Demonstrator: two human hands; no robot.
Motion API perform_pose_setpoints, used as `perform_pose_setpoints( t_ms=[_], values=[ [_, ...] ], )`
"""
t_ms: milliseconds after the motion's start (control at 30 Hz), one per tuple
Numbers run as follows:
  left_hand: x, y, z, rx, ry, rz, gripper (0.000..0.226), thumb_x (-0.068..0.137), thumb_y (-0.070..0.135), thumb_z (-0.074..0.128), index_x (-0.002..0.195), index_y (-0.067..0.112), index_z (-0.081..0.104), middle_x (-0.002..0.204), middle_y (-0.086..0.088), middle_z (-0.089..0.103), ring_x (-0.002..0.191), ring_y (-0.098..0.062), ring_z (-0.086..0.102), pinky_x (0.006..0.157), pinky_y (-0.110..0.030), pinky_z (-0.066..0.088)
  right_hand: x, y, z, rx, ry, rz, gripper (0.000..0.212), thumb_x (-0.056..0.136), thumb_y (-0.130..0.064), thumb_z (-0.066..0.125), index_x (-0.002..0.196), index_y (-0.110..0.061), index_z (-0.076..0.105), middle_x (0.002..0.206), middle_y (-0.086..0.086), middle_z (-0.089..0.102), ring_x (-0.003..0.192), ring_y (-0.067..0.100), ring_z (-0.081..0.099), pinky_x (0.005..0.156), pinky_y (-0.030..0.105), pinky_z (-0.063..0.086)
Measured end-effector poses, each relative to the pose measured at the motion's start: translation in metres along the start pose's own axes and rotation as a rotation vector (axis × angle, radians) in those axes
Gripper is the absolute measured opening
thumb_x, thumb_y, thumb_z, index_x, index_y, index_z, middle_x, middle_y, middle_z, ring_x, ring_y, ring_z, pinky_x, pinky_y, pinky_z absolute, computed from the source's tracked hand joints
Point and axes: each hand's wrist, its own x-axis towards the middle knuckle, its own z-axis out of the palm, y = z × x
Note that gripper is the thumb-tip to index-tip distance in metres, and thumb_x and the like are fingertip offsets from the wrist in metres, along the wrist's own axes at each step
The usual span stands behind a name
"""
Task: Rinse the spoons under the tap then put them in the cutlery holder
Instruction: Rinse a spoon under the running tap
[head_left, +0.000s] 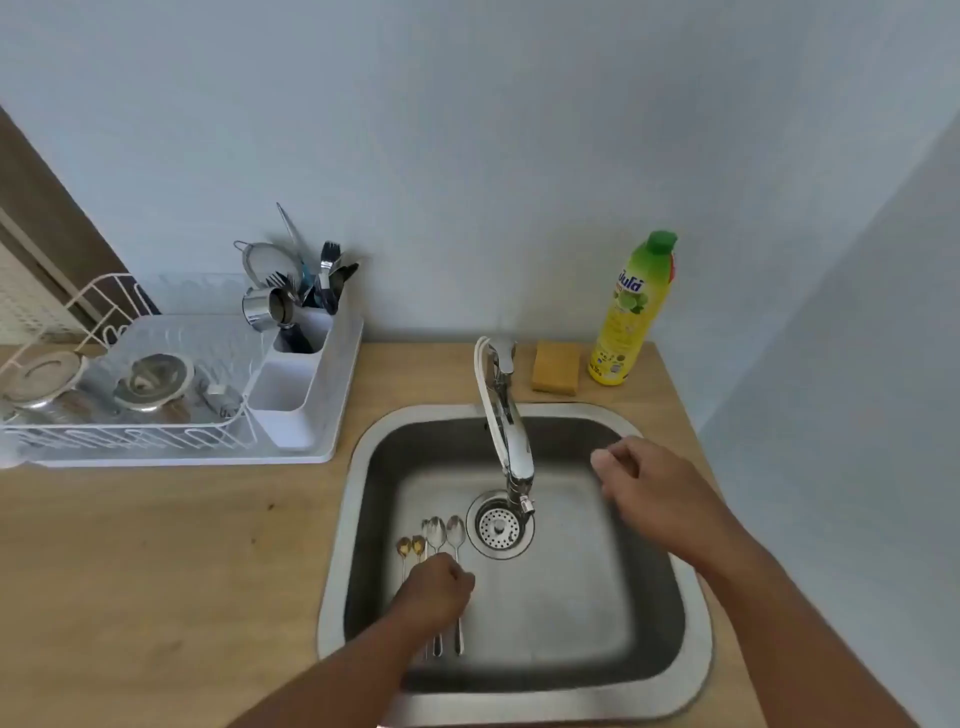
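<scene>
- Spoons (435, 540) are lying side by side on the floor of the steel sink (691, 618), left of the drain strainer (500, 529), bowls pointing toward the back wall; two small golden ones are sitting at the left of the row and three silver ones at the right.
- The left hand (434, 590) is resting over the spoon handles with its fingers curled down onto them; whether it is actually gripping any handle, I cannot tell, since the hand is covering that part.
- The right hand (652, 491) is hovering over the right side of the basin, loosely curled with the fingers bent and nothing in it, just to the right of the tap spout and not touching it.
- The tap (506, 421) is arching forward from the back rim, its nozzle hanging above the strainer; no water is showing.
- The cutlery holder (304, 338) is standing at the right end of the white dish rack (171, 441) on the wooden counter (156, 571), well left of the sink, already carrying forks and other utensils in its rear compartment.
- A yellow sponge (556, 368) and a yellow dish soap bottle (631, 317) with a green cap are sitting behind the sink, near the wall.
</scene>
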Motion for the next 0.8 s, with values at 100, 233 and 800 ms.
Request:
perform_pose_setpoints(
  t_ms=[100, 233, 800],
  values=[
    [0.013, -0.001, 0.007, 0.073, 0.016, -0.07, 0.021, 0.093, 0.041, 0.054, 0.1, 0.023, 0.063, 0.104, 0.0, 0.07, 0.093, -0.02, 0.067, 0.073, -0.029, 0.048, 0.039, -0.016, 0.004, 0.044, -0.013, -0.026, 0.029, 0.094, -0.055, 0.054, 0.092, -0.028, 0.065, 0.089, -0.01, 0.074, 0.087, 0.014, 0.069, 0.083, 0.038, 0.056],
    [0.022, 0.0, 0.015, 0.099, 0.032, -0.115, 0.026, 0.094, 0.039, 0.052, 0.107, 0.018, 0.061, 0.112, -0.006, 0.069, 0.101, -0.026, 0.067, 0.082, -0.032, 0.052, 0.08, -0.035, 0.012, 0.054, -0.055, -0.051, 0.031, 0.094, -0.056, 0.052, 0.094, -0.027, 0.063, 0.095, -0.006, 0.073, 0.09, 0.021, 0.071, 0.084, 0.042, 0.058],
    [0.045, 0.002, 0.035, 0.266, 0.118, -0.205, 0.02, 0.092, 0.025, 0.051, 0.105, 0.019, 0.066, 0.114, -0.004, 0.071, 0.101, -0.027, 0.07, 0.075, -0.033, 0.046, 0.166, -0.082, 0.059, 0.353, -0.226, 0.168, 0.017, 0.093, -0.027, 0.051, 0.088, -0.016, 0.062, 0.079, 0.007, 0.061, 0.062, 0.02, 0.056, 0.052, 0.024, 0.04]
  ],
)
